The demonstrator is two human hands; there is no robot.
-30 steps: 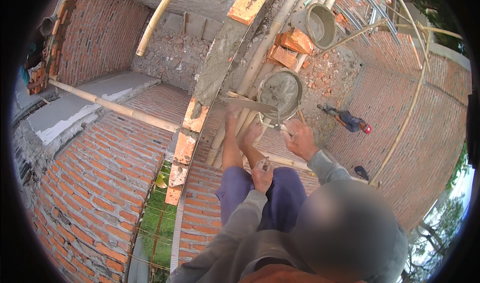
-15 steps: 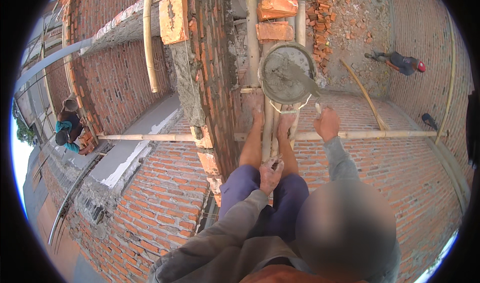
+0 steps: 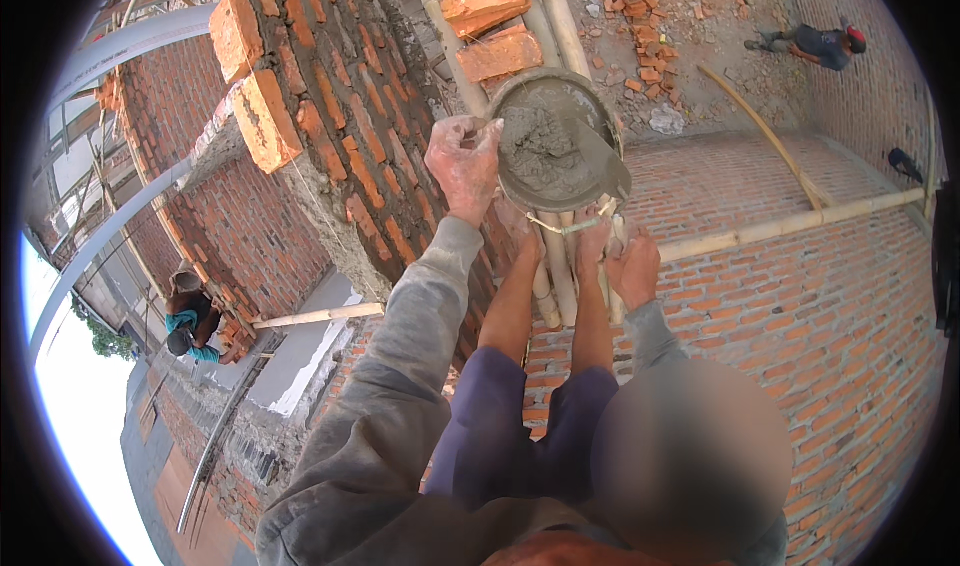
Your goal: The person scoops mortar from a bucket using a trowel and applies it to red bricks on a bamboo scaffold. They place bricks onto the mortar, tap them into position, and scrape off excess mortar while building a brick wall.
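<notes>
A round bucket (image 3: 535,201) of wet grey mortar (image 3: 540,146) stands on bamboo poles beyond my bare feet. My right hand (image 3: 635,269) is closed around the handle of a trowel (image 3: 605,161), whose mortar-coated blade lies over the bucket's right side. Close to the bucket's left rim, my left hand (image 3: 463,164) is raised with fingers curled and thumb and forefinger pinched. Whatever is inside that pinch, if anything, is hidden. Left of my hands rises a brick wall (image 3: 330,76) with mortar smeared on it, and a string runs along its edge.
Two loose bricks (image 3: 500,53) rest on the bamboo poles (image 3: 560,21) past the bucket. A horizontal bamboo pole (image 3: 780,228) crosses on the right. Far below are a brick pile (image 3: 640,26) and a person (image 3: 815,46); another person (image 3: 195,321) crouches at left.
My left hand has moved from above my knees forward to the bucket's left side. The trowel has swung down with my right hand. My view has turned, shifting the wall leftward.
</notes>
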